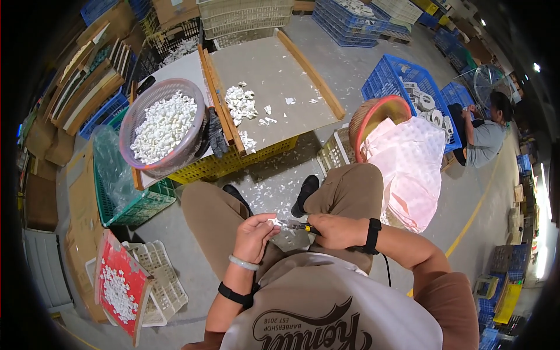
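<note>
1. We are pinching a small white part in our left hand, fingers closed on it, over our lap.
2. Our right hand is gripping a yellow-handled tool, its tip touching the part.
3. A basket of white parts is sitting ahead to the left.

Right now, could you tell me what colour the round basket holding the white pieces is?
The basket is pink, head view.

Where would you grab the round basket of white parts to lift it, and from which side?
Take the round basket by its pinkish rim, one hand at each of two opposite sides, fingers coming from outside and above. It is wide, shallow and heaped with small white parts, so a one-sided grip would likely tip it. It sits on a board over the yellow crate, with the near rim most open.
</note>
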Tool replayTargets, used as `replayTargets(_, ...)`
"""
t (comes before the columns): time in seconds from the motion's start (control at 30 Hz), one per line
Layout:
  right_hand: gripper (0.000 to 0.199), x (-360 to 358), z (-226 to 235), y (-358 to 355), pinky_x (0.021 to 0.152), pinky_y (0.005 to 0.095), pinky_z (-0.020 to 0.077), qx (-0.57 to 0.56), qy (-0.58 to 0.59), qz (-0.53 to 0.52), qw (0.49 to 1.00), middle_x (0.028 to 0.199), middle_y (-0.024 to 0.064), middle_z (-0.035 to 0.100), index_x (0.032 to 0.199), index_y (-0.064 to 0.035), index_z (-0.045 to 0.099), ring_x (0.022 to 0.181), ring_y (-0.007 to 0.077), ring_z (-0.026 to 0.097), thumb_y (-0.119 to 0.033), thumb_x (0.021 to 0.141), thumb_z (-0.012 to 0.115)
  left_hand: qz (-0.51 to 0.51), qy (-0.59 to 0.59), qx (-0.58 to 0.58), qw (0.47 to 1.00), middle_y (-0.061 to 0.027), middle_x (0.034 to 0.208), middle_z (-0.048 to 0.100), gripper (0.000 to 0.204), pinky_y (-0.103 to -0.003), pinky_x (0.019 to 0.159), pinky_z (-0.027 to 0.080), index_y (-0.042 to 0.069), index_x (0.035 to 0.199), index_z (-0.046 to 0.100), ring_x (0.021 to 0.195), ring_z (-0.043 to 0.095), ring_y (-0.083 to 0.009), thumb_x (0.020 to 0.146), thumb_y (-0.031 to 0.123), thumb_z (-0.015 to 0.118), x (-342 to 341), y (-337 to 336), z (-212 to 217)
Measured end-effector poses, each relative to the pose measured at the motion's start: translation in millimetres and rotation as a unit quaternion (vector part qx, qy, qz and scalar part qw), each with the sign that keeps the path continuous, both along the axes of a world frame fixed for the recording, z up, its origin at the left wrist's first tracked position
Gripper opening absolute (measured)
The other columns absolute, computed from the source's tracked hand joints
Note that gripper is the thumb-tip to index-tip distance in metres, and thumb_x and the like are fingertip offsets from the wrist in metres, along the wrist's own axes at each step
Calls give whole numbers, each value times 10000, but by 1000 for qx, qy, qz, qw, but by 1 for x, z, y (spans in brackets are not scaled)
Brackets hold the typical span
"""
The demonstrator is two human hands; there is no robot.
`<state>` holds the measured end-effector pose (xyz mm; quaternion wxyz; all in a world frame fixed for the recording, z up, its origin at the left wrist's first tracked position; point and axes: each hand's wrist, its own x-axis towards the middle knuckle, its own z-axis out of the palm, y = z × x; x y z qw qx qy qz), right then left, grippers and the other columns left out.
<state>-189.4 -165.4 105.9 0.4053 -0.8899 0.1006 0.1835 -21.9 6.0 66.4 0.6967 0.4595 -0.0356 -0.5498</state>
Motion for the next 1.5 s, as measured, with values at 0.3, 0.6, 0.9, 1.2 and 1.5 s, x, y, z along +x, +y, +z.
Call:
replayTargets(0.3,191,7,7,2,736,479,448,-13,77,-33,996,852,283,586,900,66,516,836,429,576,-77,773,527,3,14,5,1000,-112,921,632,153,-298,739,544,-45,1010,606,802,629,-186,895,-10,511,1,-1,-7)
replayTargets(0.6,269,-3,1,-1,805,446,425,56,28,-81,995,929,277,553,998,63,488,914,418,544,-65,761,503,20,97,-55,994,-167,1021,624,210,-327,818,527,-44,1076,586,868,621,-228,889,-14,496,9,4,-9)
replayTargets(0.9,334,-5,-5,5,850,425,412,110,12,-90,990,1026,260,524,1092,63,469,988,397,523,-75,789,497,20,160,-101,982,-167,1049,617,237,-338,820,524,-34,1117,562,883,612,-243,895,-2,485,11,5,-8)
replayTargets(1.2,288,3,-4,1,823,410,415,143,31,-114,983,1004,250,540,1080,39,481,962,367,537,-100,828,487,30,223,-156,962,-168,1008,623,245,-298,727,520,5,1124,561,872,603,-219,891,6,485,20,6,-11)
replayTargets(1.5,232,-1,-34,2,706,226,403,269,51,-188,943,878,-4,494,1008,-43,499,800,92,463,29,787,500,309,29,-223,924,-177,1009,608,243,-340,796,543,-42,1133,534,877,610,-238,914,41,471,127,70,6)
